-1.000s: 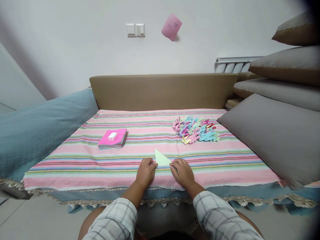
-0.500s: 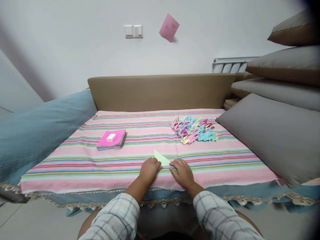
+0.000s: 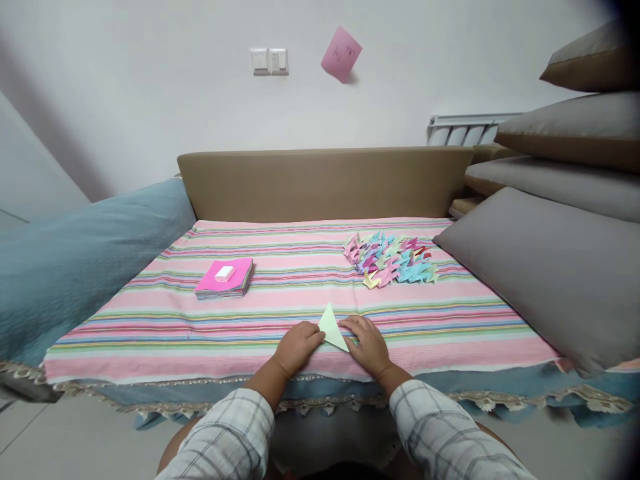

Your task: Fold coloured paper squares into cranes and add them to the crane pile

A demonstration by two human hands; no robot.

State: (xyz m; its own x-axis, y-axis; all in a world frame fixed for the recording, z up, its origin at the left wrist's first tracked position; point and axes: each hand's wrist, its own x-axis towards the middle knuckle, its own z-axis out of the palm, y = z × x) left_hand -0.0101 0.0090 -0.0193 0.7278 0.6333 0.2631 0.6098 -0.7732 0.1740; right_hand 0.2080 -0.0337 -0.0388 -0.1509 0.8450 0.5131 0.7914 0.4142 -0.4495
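A pale green sheet of paper [image 3: 332, 329], folded into a triangle, lies on the striped cloth with one point facing away from me. My left hand [image 3: 299, 347] grips its left corner between thumb and fingers. On the opposite side, my right hand [image 3: 369, 345] holds the right edge, its thumb at the lower right corner and its forefinger higher up. Beyond my right hand is a pile of small folded paper cranes [image 3: 390, 260] in many colours. To the left sits a stack of square paper [image 3: 233, 283], pink on top, with a small white block [image 3: 225, 273] resting on it.
The striped cloth [image 3: 150, 327] covers the seat up to a brown backrest [image 3: 325, 185]. A blue-covered armrest [image 3: 95, 260] borders the left, and grey cushions [image 3: 555, 267] are piled on the right. A pink note [image 3: 341, 53] and switches [image 3: 269, 61] are on the wall.
The green triangle has turned: its far point moved right, and its right corner swung toward me. My left hand shifted slightly; the right thumb now lies by the lower corner.
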